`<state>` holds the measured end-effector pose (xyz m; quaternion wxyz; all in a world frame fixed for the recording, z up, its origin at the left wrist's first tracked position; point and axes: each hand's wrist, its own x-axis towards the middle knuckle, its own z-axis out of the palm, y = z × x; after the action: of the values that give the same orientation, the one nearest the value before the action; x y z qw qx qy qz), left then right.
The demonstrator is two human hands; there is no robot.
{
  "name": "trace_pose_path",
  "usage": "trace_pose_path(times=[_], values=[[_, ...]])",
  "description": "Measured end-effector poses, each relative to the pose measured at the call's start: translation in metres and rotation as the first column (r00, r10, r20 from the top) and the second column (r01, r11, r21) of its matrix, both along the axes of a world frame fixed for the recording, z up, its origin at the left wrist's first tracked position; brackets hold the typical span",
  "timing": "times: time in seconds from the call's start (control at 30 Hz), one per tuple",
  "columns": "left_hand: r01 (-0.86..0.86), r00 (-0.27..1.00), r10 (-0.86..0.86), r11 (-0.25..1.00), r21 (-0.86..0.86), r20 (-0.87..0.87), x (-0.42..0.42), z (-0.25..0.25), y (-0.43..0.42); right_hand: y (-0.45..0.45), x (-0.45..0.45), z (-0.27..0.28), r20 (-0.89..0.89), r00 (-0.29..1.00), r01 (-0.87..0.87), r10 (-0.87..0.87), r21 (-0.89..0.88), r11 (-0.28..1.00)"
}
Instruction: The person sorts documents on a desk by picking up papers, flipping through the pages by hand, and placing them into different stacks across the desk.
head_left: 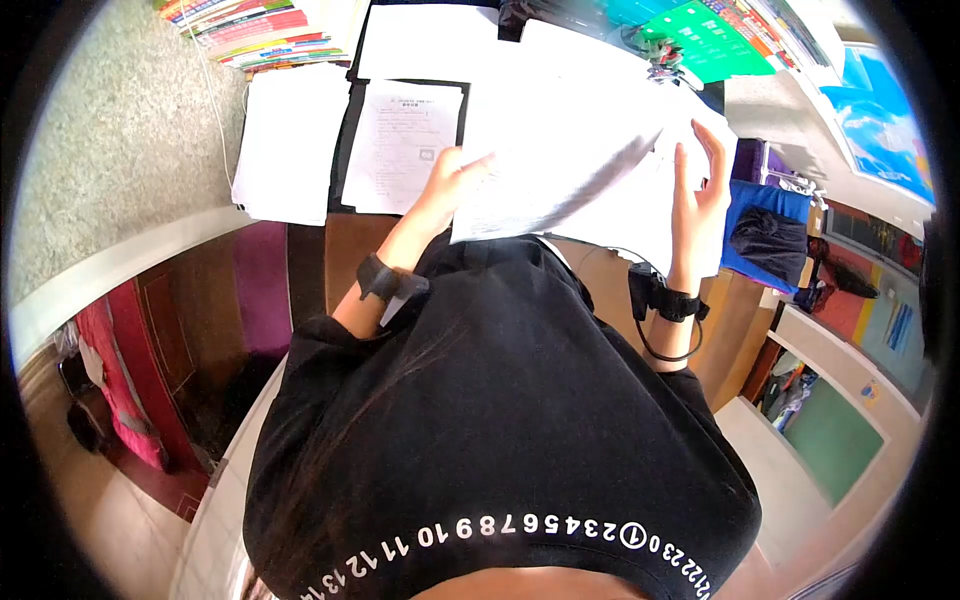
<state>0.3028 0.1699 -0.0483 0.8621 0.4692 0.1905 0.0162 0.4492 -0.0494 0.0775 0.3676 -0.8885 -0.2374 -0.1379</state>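
My left hand (452, 190) grips the left edge of a large white sheet of paper (560, 140), its thumb lying on top. The sheet is tilted up and curved, with a grey shadow across its lower right; bright glare hides most of its print. At the right edge of the papers is my right hand (698, 200), its thumb and fingers apart. It lies over more white sheets (635, 220) below the raised one. Left of my left hand, a printed page (403, 145) lies flat on a dark surface.
A stack of white paper (292, 145) lies at the left, below a pile of books (265, 35). A green booklet (710, 45) and more books stand at the back right. A blue chair-like item (765, 215) with dark cloth is at the right.
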Motion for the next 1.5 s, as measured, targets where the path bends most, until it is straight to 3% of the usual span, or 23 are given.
trace_pose_path(times=[0.07,0.13,0.2,0.37,0.63,0.73,0.87,0.9,0.93,1.0,1.13,1.2,1.33,1.43,1.5], values=[[-0.047,0.997,0.042,0.995,-0.093,-0.061,0.002,0.015,0.008,-0.012,0.005,-0.021,-0.078,0.996,0.034,-0.031,0.031,0.999],[-0.151,0.988,0.143,0.976,-0.16,-0.057,0.004,0.021,0.01,-0.015,-0.007,-0.031,-0.393,0.919,0.01,0.029,0.098,0.995],[-0.163,0.986,0.157,0.975,-0.148,-0.052,0.005,0.02,0.01,-0.009,-0.025,-0.034,-0.546,0.832,-0.054,0.102,0.103,0.993],[-0.21,0.975,0.205,0.976,-0.05,-0.089,0.003,0.024,0.002,-0.004,-0.043,-0.061,-0.663,0.711,-0.011,0.235,0.323,0.946],[-0.246,0.966,0.255,0.959,0.142,-0.051,0.013,0.025,-0.04,-0.019,-0.046,-0.036,-0.763,0.575,0.212,0.295,0.487,0.848],[-0.317,0.948,0.318,0.947,0.055,-0.009,0.025,0.029,-0.066,-0.047,-0.035,-0.048,-0.746,0.586,0.191,0.317,0.508,0.84],[-0.378,0.922,0.385,0.915,0.138,-0.03,0.034,0.026,-0.101,-0.083,-0.03,-0.059,-0.801,0.531,0.287,0.277,0.477,0.831],[-0.372,0.924,0.381,0.917,0.144,-0.04,0.036,0.021,-0.106,-0.099,-0.023,-0.065,-0.827,0.476,0.243,0.298,0.449,0.86],[-0.361,0.926,0.373,0.92,0.15,-0.057,0.037,0.018,-0.115,-0.107,-0.019,-0.061,-0.779,0.452,0.251,0.434,0.578,0.777],[-0.426,0.899,0.435,0.896,0.129,-0.054,0.043,0.023,-0.136,-0.135,-0.009,-0.077,-0.819,0.373,0.264,0.436,0.544,0.797],[-0.511,0.852,0.521,0.849,0.136,-0.05,0.052,0.018,-0.168,-0.169,-0.001,-0.089,-0.796,0.372,0.121,0.477,0.551,0.825],[-0.487,0.851,0.502,0.865,0.125,-0.157,0.053,0.016,-0.185,-0.185,0.004,-0.086,-0.787,0.306,0.069,0.535,0.579,0.812],[-0.375,0.874,0.405,0.914,0.155,-0.269,0.058,-0.001,-0.23,-0.232,0.02,-0.104,-0.825,0.339,0.079,0.451,0.503,0.861],[-0.172,0.884,0.27,0.947,0.271,-0.382,0.065,-0.002,-0.265,-0.271,0.029,-0.142,-0.701,0.641,-0.042,0.313,0.376,0.926],[-0.063,0.922,0.143,0.972,0.226,-0.359,0.069,-0.012,-0.29,-0.3,0.034,-0.169,-0.746,0.64,0.009,0.185,0.249,0.969]])
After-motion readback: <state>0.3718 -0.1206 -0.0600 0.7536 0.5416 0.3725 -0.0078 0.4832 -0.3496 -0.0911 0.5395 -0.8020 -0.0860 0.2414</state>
